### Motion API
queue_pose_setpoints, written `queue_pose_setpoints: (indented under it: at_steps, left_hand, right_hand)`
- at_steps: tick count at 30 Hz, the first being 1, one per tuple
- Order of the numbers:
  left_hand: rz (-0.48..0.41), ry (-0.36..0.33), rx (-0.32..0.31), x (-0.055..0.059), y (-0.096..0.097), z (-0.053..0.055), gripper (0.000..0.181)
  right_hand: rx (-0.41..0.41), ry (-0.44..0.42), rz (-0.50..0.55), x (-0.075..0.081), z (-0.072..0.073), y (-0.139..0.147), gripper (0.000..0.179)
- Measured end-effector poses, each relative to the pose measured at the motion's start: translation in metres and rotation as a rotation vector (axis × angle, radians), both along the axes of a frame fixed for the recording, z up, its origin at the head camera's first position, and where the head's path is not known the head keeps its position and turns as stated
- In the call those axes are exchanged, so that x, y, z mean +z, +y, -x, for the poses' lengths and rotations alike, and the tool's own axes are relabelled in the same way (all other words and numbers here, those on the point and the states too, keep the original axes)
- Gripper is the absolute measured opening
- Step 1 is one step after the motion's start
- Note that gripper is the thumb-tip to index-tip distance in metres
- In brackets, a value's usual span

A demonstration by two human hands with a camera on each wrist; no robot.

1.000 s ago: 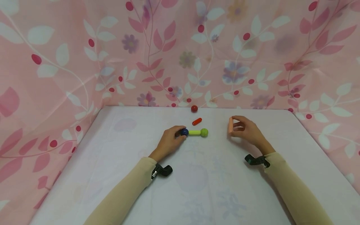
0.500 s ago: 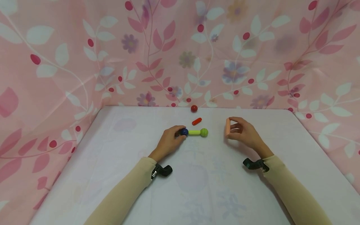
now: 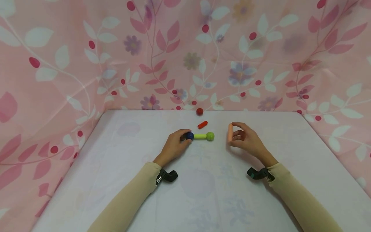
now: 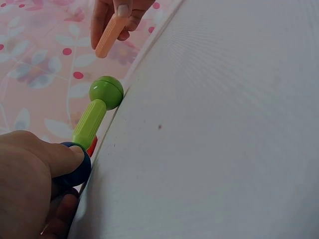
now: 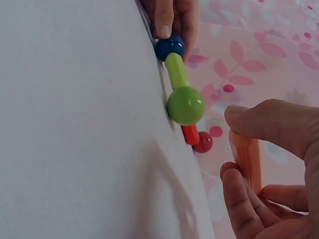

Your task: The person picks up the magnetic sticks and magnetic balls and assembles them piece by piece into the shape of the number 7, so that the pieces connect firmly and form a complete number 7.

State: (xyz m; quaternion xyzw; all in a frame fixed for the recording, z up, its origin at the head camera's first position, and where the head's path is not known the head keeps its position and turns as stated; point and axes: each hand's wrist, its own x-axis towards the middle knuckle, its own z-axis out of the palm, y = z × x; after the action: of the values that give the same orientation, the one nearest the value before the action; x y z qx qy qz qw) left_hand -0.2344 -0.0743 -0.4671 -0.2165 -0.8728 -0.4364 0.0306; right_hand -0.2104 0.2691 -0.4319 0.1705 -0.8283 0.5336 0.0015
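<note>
Pinching with the right hand (image 3: 245, 138), and doing it neatly: gripping a peach-coloured, ribbed, straight rod (image 3: 230, 132) by its two ends, between thumb and fingertips! Holding it up off the white, cloth-covered table (image 3: 203, 209), turned roughly crosswise in the head view.

Across to the left hand (image 3: 175, 142), gripping too: pinching a glossy dark-blue ball (image 3: 190, 136) between thumb and fingers, down at the table. Meeting that ball end-on, a lime-green ribbed rod (image 3: 200, 136), and capping its other end, a glossy green ball (image 3: 210, 136) with a seam round it. Lying in one straight line, that trio, pointing towards the right hand, with a plain gap between green ball and peach-coloured rod. Near, but not touching!

Just beyond the lime-green rod, lying slanted on the table: a short, bright red rod (image 3: 202, 124). Farther back, resting by the far edge: a glossy dark-red ball (image 3: 199, 111).

Covering both forearms, long beige sleeves (image 3: 301, 196); at the wrists, black camera mounts (image 3: 257, 174). Filling the background, pink, leaf-and-flower-patterned fabric (image 3: 174, 64).
</note>
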Motion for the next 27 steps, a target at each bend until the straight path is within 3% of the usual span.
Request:
queue_pose_setpoints:
  at_steps: [27]
  left_hand:
    - [0.004,0.017,-0.009,-0.001,0.001,0.001,0.043]
  right_hand:
    - [0.1,-0.021,0.096,-0.011,-0.009,-0.021,0.089]
